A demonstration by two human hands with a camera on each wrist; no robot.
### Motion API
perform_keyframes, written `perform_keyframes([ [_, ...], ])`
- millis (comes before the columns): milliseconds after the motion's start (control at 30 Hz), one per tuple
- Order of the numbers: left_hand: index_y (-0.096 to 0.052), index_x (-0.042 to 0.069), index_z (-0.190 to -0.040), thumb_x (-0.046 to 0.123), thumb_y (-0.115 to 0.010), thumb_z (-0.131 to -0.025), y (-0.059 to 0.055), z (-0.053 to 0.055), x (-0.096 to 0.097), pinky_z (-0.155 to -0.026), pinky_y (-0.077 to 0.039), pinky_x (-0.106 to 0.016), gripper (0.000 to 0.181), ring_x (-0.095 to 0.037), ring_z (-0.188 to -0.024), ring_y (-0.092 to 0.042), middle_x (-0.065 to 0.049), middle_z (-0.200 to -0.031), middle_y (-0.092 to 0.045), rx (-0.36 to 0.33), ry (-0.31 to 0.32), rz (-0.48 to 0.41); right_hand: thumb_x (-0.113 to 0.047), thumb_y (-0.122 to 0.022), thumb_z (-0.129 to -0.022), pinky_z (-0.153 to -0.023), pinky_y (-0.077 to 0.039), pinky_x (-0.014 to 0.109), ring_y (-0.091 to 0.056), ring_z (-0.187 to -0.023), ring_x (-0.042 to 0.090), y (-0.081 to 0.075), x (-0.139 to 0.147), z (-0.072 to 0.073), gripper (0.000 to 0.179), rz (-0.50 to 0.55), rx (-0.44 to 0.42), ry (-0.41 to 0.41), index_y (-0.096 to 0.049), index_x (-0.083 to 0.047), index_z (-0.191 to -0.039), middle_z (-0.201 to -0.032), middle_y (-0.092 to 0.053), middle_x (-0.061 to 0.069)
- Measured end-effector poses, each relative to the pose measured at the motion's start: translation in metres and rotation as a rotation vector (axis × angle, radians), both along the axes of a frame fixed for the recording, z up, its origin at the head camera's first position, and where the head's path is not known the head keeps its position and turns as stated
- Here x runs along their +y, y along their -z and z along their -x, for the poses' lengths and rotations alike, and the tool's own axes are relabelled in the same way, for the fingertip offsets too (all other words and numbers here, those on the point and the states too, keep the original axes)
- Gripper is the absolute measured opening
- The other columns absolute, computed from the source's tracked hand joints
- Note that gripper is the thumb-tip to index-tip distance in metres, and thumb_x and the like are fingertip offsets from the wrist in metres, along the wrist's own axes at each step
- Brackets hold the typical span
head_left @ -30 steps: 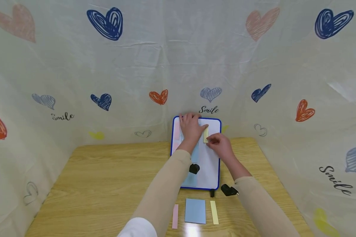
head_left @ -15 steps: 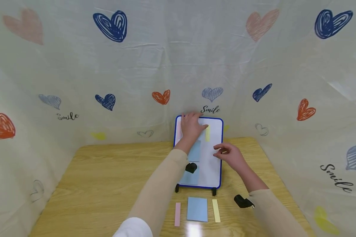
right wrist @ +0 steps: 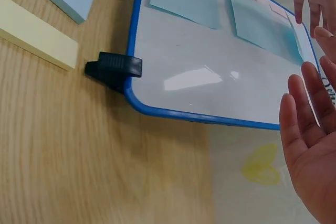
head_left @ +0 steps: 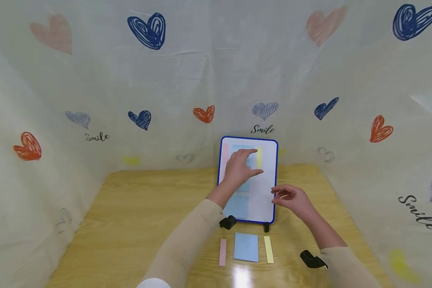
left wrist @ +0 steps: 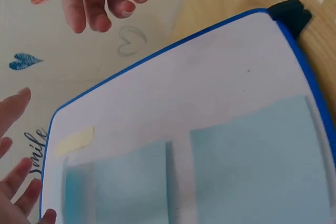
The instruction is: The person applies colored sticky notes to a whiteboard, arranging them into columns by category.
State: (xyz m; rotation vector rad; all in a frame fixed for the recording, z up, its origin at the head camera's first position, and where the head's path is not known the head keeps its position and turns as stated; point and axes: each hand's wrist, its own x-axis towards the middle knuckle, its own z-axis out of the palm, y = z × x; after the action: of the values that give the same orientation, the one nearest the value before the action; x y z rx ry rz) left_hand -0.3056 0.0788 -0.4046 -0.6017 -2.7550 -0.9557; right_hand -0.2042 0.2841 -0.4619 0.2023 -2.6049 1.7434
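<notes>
A white board [head_left: 262,196] with a blue frame stands upright at the back of the table. Blue sticky notes [head_left: 236,207] run down it, a pink sticky strip [head_left: 225,154] is at its upper left, and a yellow sticky strip [head_left: 259,159] sits right of the top blue note. My left hand [head_left: 239,169] is in front of the upper board, thumb and fingers spread apart beside the yellow strip, holding nothing. Off the board's right edge, my right hand [head_left: 291,198] hovers with loosely bent fingers and nothing in them; its palm shows in the right wrist view.
On the table in front of the board lie a pink strip pad [head_left: 222,252], a blue sticky note pad [head_left: 246,247] and a yellow strip pad [head_left: 269,249]. A black foot [head_left: 266,227] supports the board's lower right. Behind hangs a heart-printed curtain [head_left: 187,80].
My right hand has left the yellow strip and drawn back right and down. My left hand has come off the board's top edge and moved lower. The head view has shifted slightly.
</notes>
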Motion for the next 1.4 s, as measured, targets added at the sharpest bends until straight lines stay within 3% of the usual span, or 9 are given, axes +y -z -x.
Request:
perform_keyframes([
  [200,-0.056,0.021,-0.134,0.040,-0.084,-0.075,0.013,-0.026,-0.003,-0.097,-0.045,-0.035,0.068,-0.019,-0.121,-0.050,0.004,-0.132,-0.057,-0.083,0.057,-0.021,-0.003,-0.073,-0.086,-0.075,-0.055,0.028,-0.062,-0.090,0.016,0.016,0.008,-0.017,0.041,0.054,-0.069,-0.010,-0.060,0.007,-0.123,-0.116,-0.062,0.024],
  [400,-0.058,0.015,-0.128,0.034,-0.086,-0.074,0.029,-0.055,-0.010,-0.092,-0.048,-0.034,0.064,-0.020,-0.115,-0.053,0.003,-0.125,-0.061,-0.145,0.122,-0.085,-0.002,-0.073,-0.085,-0.074,-0.055,0.029,-0.062,-0.090,0.017,0.034,0.005,-0.034,0.045,0.128,-0.072,-0.044,-0.056,0.012,-0.125,-0.115,-0.063,0.024],
  [633,-0.056,0.015,-0.112,0.030,-0.088,-0.072,0.063,-0.093,-0.022,-0.079,-0.049,-0.028,0.053,-0.025,-0.106,-0.057,-0.003,-0.113,-0.062,-0.297,0.171,-0.222,0.002,-0.071,-0.085,-0.074,-0.056,0.030,-0.061,-0.092,0.022,0.058,0.003,-0.052,0.049,0.196,-0.085,-0.138,-0.050,0.016,-0.128,-0.116,-0.059,0.029],
  [767,-0.055,0.016,-0.110,0.028,-0.088,-0.072,0.079,-0.113,-0.024,-0.078,-0.048,-0.028,0.051,-0.026,-0.106,-0.056,-0.002,-0.111,-0.061,-0.363,0.200,-0.245,0.001,-0.072,-0.085,-0.073,-0.055,0.029,-0.061,-0.090,0.019,0.069,0.002,-0.062,0.050,0.191,-0.079,-0.165,-0.050,0.017,-0.127,-0.114,-0.058,0.031],
  [1000,-0.058,0.016,-0.104,0.025,-0.090,-0.070,0.112,-0.132,-0.022,-0.081,-0.047,-0.027,0.047,-0.023,-0.100,-0.056,0.001,-0.104,-0.061,-0.363,0.219,-0.217,0.002,-0.073,-0.083,-0.074,-0.055,0.029,-0.062,-0.090,0.020,0.090,0.002,-0.076,0.047,0.166,-0.070,-0.146,-0.053,0.017,-0.123,-0.111,-0.062,0.030],
  [1167,-0.061,0.022,-0.100,0.029,-0.090,-0.069,0.134,-0.140,-0.019,-0.082,-0.047,-0.027,0.043,-0.015,-0.100,-0.058,0.011,-0.101,-0.062,-0.374,0.206,-0.172,0.001,-0.073,-0.083,-0.072,-0.055,0.027,-0.063,-0.088,0.017,0.100,0.004,-0.084,0.049,0.167,-0.105,-0.142,-0.052,0.017,-0.125,-0.115,-0.060,0.030],
  [1400,-0.069,0.025,-0.105,0.036,-0.092,-0.063,0.154,-0.151,-0.013,-0.092,-0.042,-0.032,0.049,-0.010,-0.104,-0.053,0.019,-0.103,-0.061,-0.303,0.156,-0.070,0.002,-0.075,-0.081,-0.070,-0.053,0.025,-0.060,-0.085,0.012,0.115,0.004,-0.091,0.052,0.193,-0.126,-0.139,-0.051,0.017,-0.126,-0.116,-0.060,0.027],
])
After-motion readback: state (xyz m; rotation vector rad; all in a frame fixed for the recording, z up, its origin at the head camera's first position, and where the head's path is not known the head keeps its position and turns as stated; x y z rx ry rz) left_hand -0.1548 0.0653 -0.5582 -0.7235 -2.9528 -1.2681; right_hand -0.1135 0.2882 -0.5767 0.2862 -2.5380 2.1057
